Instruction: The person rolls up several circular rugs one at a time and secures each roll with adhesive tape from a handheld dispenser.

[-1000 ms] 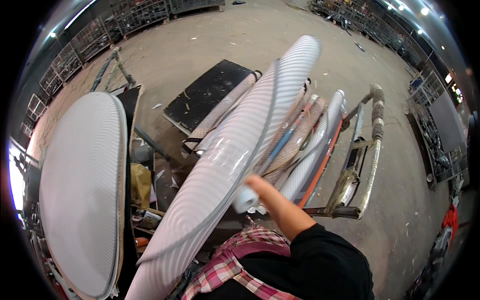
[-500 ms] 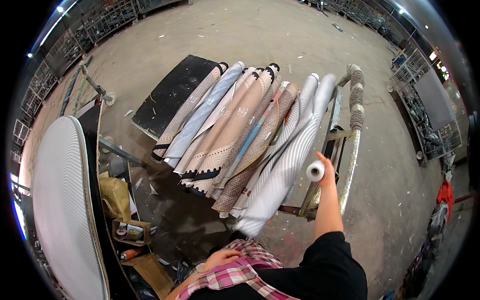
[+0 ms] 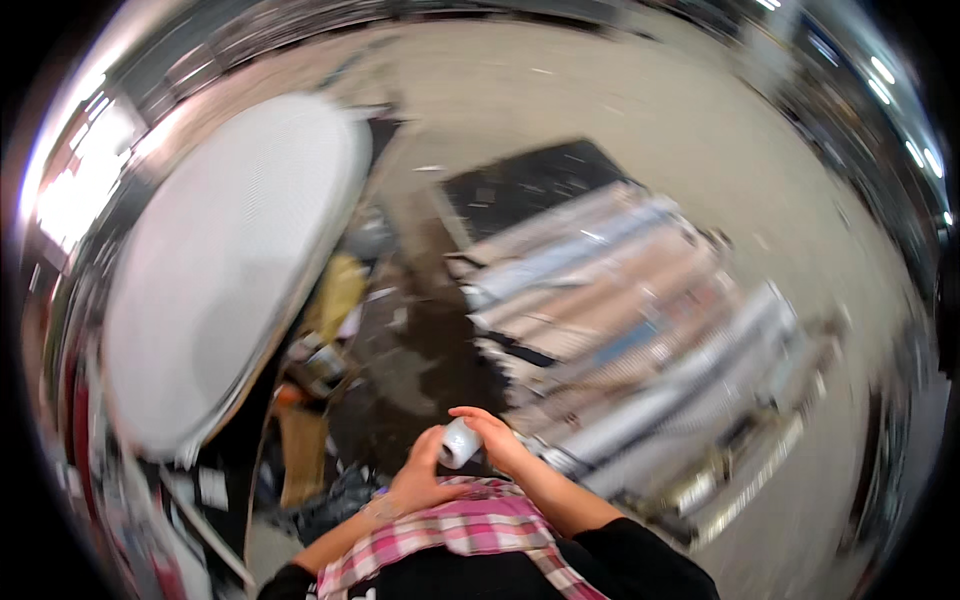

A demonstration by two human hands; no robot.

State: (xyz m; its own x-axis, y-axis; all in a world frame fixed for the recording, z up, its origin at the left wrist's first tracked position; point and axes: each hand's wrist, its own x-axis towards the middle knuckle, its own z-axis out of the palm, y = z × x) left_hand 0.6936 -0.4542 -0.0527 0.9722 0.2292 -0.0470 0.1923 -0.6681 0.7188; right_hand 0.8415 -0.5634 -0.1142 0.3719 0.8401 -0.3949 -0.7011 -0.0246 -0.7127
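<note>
One plaid apron [image 3: 485,526] lies nearest; just beyond it, the left hand [image 3: 418,484] and right hand [image 3: 497,446] have fingers curled closed on opposite sides of a white roll [image 3: 464,439], judged light, firm and slippery, best held around its barrel. Farther off lie blurred rolled mats [image 3: 600,310]; no writing is legible.

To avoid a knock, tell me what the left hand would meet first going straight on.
The left hand would likely meet the white roll first, then the right hand holding it; exact gap unclear.
</note>
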